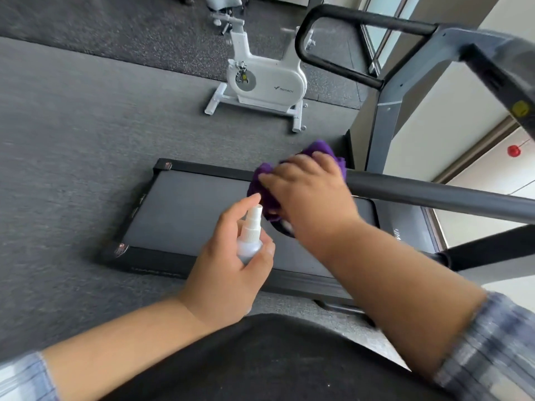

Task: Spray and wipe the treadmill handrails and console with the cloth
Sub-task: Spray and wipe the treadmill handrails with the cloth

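Observation:
My right hand grips a purple cloth, bunched around the end of the near black handrail of the treadmill. My left hand holds a small clear spray bottle with a white nozzle, index finger on top, nozzle pointing toward the cloth. The far handrail loops at the top of the view. The grey console sits at the upper right, blurred. The treadmill belt lies below both hands.
A white exercise bike stands on the dark speckled floor beyond the treadmill. Grey carpet spreads to the left. A treadmill upright rises right of the cloth. A window and a pale wall are at the right.

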Available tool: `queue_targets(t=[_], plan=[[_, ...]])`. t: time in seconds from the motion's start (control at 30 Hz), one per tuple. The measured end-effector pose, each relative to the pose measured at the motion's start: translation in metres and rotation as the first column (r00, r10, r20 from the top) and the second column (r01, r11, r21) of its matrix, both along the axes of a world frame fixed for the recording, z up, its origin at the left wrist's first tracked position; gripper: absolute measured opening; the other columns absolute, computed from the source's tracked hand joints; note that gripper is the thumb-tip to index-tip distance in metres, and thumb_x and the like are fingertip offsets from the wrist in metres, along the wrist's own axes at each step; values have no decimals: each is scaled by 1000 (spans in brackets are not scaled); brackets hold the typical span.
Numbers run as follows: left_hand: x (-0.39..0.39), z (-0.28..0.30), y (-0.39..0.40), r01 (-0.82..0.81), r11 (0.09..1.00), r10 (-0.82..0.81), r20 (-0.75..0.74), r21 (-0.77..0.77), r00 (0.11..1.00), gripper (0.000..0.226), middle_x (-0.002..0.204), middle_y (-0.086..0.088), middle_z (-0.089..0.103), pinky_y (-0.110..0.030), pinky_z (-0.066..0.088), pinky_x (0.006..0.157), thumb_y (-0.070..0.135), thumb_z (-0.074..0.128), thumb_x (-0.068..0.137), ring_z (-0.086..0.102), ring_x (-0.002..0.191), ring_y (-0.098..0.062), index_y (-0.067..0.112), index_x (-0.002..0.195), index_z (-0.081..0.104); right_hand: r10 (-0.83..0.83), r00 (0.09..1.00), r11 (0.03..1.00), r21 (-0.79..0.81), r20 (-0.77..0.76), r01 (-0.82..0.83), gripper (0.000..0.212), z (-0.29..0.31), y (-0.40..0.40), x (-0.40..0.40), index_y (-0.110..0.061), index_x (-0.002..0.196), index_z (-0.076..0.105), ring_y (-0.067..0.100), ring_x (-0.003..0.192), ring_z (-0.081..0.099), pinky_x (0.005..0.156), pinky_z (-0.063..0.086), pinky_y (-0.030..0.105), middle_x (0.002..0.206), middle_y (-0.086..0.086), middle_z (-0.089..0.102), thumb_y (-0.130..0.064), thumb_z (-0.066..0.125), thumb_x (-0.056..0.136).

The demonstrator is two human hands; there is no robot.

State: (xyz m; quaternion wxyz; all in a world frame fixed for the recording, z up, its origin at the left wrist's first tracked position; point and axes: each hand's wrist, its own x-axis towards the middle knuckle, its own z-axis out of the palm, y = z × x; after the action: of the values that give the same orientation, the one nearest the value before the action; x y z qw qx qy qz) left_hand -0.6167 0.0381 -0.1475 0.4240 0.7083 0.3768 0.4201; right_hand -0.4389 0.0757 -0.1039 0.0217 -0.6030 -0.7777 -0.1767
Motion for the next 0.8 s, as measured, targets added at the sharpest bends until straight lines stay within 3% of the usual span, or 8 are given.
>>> queue_targets(t=[0.13, 0.23, 0.33, 0.5, 0.63, 0.7, 0.8], plan=[[1, 1, 0, 27, 1000, -27, -1, -12, 1000, 64, 95, 7, 65, -16, 47, 69, 27, 61, 88, 62, 76, -14, 71, 124, 32, -116, 930, 989, 46, -348, 140, 71, 20, -21, 48, -33, 137, 57, 28, 125, 52, 103, 36, 47, 133, -5, 61, -52, 79, 72], [-1, 0, 0, 30, 999, -30, 2, -14, 1000, 62, 96, 8, 64, -17, 47, 68, 30, 60, 88, 61, 75, -15, 70, 126, 31, -157, 916, 980, 58, -369, 192, 74, 17, -41, 72, -29, 142, 52, 30, 130, 49, 108, 36, 48, 140, -1, 57, -46, 79, 75], [-3, 0, 0, 23, 999, -23, 17, -22, 1000, 60, 95, 8, 64, -16, 47, 68, 34, 59, 87, 61, 75, -16, 70, 126, 31, -161, 940, 977, 84, -301, 194, 76, 12, -42, 68, -26, 144, 51, 33, 131, 49, 108, 36, 52, 141, 2, 56, -44, 79, 76], [2, 1, 0, 49, 998, -49, 26, -26, 998, 64, 95, 9, 65, -18, 48, 69, 26, 60, 89, 62, 76, -16, 70, 125, 32, -162, 985, 982, 105, 50, 157, 74, 1, -24, 26, -27, 146, 46, 35, 133, 42, 110, 24, 53, 146, 3, 49, -44, 71, 78], [9, 2, -2, 74, 997, -73, 31, -20, 997, 57, 99, 3, 64, -24, 51, 72, 41, 57, 85, 63, 79, -20, 70, 126, 32, -40, 959, 999, -3, 280, 42, 63, -11, -20, 1, -24, 147, 44, 36, 141, 32, 116, 14, 57, 151, 5, 43, -31, 38, 86], [12, 2, -3, 70, 997, -69, 36, -13, 997, 56, 98, 3, 64, -25, 52, 74, 44, 56, 83, 64, 80, -21, 72, 125, 32, -20, 958, 999, -24, 285, 28, 61, -9, -20, 4, -25, 148, 43, 34, 142, 32, 117, 15, 54, 151, 3, 42, -31, 38, 88], [13, 2, -4, 71, 997, -71, 32, 2, 997, 57, 94, 8, 66, -20, 50, 77, 43, 58, 84, 65, 84, -19, 75, 122, 31, -40, 987, 999, 13, 157, 39, 63, 2, -22, 24, -31, 148, 44, 30, 137, 39, 112, 24, 50, 148, -1, 46, -40, 61, 88]])
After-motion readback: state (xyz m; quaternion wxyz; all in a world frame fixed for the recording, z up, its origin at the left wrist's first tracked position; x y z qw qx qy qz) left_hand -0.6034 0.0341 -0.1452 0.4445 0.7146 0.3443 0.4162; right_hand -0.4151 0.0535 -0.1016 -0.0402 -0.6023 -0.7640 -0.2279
